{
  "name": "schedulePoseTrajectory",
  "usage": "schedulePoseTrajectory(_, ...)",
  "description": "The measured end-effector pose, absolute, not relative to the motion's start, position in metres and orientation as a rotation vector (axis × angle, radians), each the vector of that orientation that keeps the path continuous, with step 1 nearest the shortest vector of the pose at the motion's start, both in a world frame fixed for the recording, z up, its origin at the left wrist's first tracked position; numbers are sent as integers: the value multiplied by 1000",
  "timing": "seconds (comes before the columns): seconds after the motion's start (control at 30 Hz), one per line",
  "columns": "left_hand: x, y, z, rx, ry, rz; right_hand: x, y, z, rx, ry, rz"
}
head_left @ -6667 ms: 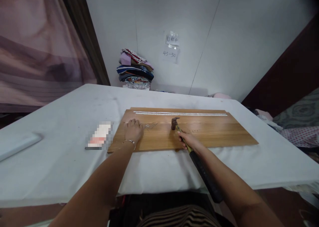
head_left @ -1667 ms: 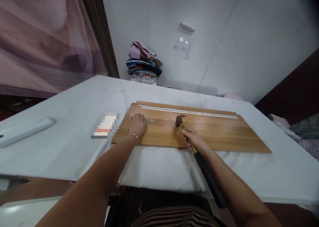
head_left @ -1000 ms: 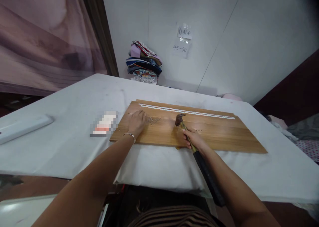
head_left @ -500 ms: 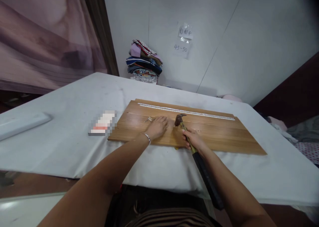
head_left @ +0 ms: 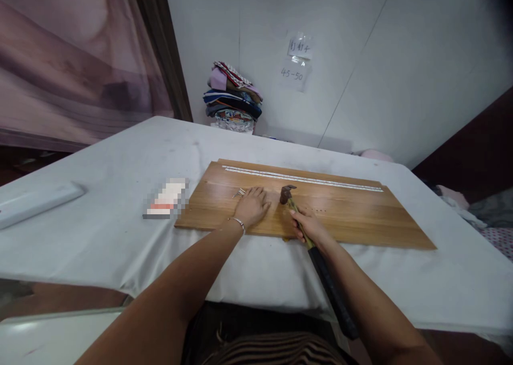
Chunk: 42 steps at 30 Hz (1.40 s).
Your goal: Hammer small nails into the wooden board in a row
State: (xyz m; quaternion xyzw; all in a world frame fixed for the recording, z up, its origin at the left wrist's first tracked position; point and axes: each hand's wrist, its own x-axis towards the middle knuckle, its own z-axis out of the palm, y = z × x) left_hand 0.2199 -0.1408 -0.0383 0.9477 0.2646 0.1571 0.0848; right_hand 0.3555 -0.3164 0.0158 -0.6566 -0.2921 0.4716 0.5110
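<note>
The wooden board [head_left: 360, 223] lies flat on the white cloth of the table [head_left: 120, 194], and its long near edge is facing the person. The right hand [head_left: 306, 224] is closed around the hammer [head_left: 324, 273], with the fingers wrapped on the yellowish part of the handle, near to the head. The hammer head is above the middle of the board, and I cannot tell if it touches the wood; the black end of the handle reaches out over the near edge. The left hand [head_left: 252, 207] lies palm down on the left half of the board, its fingers stretched forward and lightly bent; whether something is under them, I cannot tell. Some loose nails [head_left: 239, 193] lie on the board just beside this hand, on its left. Two white strips [head_left: 300, 179] run along the far edge of the board. Beyond the board, at the wall, there is a pile of folded clothes [head_left: 232, 100]
</note>
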Motion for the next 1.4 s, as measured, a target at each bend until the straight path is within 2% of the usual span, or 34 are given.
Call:
schedulePoseTrajectory(0.3,221,-143,-34,2823,812,444,357,-317,27,-1614,-675,1125)
schedulePoseTrajectory(0.53,222,-143,-37,2817,806,487,359,-316,17,-1616,-657,1128)
schedulePoseTrajectory(0.87,218,-144,-32,2831,533,543,358,-317,30,-1638,-627,1129)
schedulePoseTrajectory(1.4,218,-144,-30,2785,570,573,361,-320,27,-1613,-660,1139)
